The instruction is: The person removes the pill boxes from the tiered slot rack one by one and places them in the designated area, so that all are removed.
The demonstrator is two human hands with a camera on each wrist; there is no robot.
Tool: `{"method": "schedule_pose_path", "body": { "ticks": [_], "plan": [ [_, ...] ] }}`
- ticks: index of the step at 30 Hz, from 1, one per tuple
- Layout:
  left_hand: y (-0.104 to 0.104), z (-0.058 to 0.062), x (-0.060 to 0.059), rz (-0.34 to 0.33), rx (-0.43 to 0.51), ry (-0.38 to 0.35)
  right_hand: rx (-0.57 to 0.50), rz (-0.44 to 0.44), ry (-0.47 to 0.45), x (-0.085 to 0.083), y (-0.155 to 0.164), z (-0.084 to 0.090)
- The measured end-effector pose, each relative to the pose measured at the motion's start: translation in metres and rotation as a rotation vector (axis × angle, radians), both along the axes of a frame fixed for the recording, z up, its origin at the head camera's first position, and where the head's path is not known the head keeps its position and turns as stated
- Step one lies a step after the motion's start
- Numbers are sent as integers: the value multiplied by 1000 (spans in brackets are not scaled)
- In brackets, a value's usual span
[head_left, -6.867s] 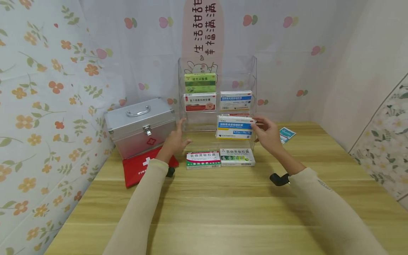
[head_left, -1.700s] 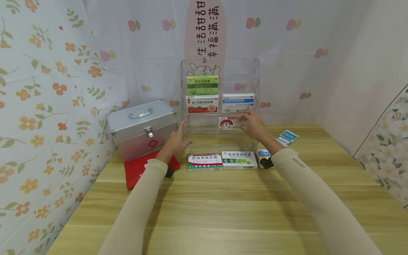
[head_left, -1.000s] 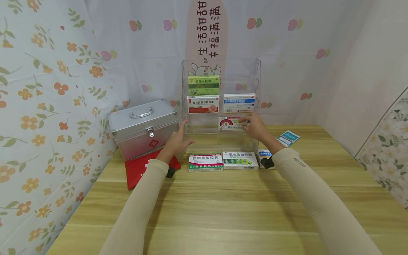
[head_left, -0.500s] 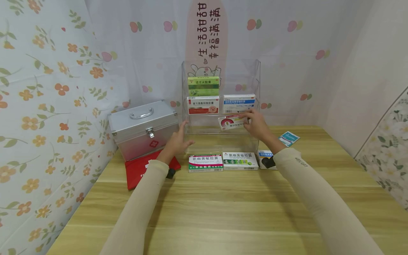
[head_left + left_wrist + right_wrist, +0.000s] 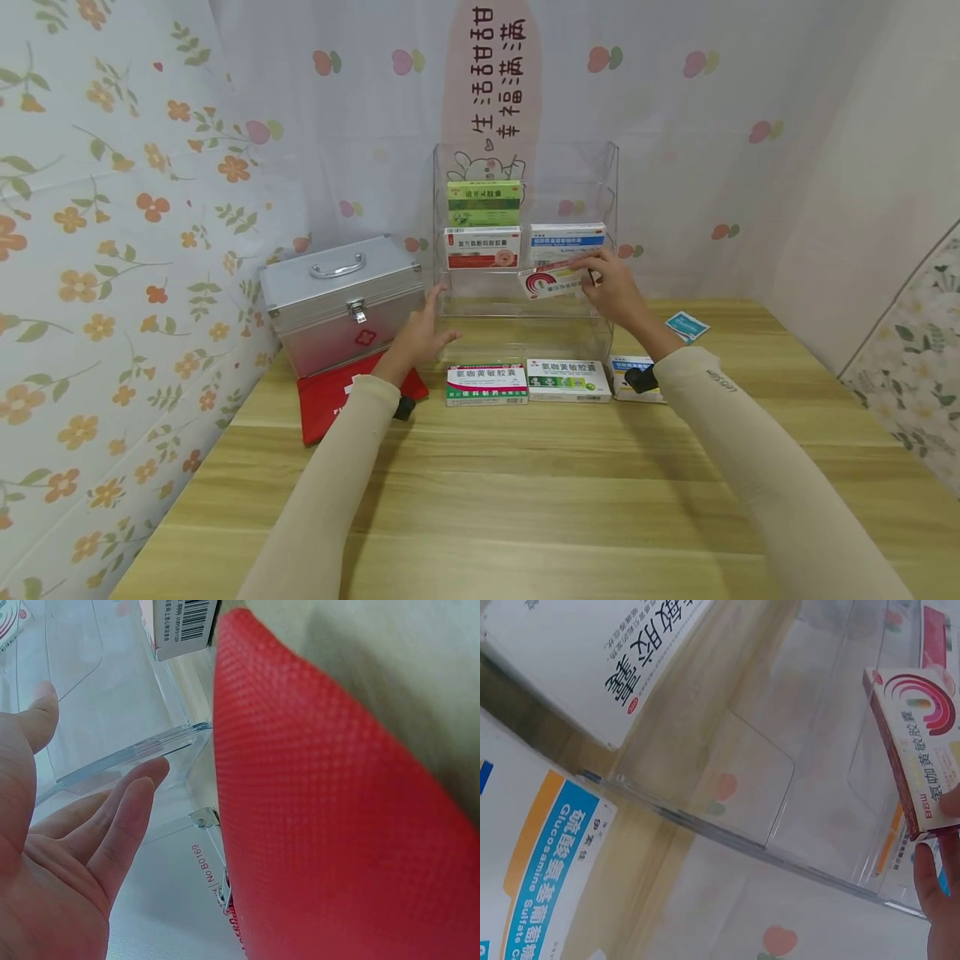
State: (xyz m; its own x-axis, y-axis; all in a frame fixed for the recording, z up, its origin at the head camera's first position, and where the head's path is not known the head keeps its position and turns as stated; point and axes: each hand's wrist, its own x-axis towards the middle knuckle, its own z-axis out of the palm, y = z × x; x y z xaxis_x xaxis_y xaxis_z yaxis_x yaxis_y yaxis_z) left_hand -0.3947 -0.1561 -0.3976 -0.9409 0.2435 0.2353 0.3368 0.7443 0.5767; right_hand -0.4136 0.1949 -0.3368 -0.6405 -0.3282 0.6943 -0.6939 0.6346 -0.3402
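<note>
Clear plastic rack (image 5: 607, 250) steadied by flat, relaxed left hand (image 5: 420, 333); right hand (image 5: 617, 287) pinches red-ringed box (image 5: 551, 282), tilted to clear the shelf lip.

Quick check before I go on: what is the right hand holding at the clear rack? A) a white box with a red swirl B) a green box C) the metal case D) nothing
A: the right hand pinches the white box with a red swirl, tilted, in front of the clear rack.
</note>
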Motion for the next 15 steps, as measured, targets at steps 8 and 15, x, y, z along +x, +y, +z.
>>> {"method": "schedule_pose_path", "body": {
  "ticks": [8, 15],
  "plan": [
    [2, 2, 2, 6, -1, -4, -42, 68, 53, 1, -1, -1],
    [1, 2, 3, -5, -1, 0, -78, 75, 73, 12, -3, -4]
  ]
}}
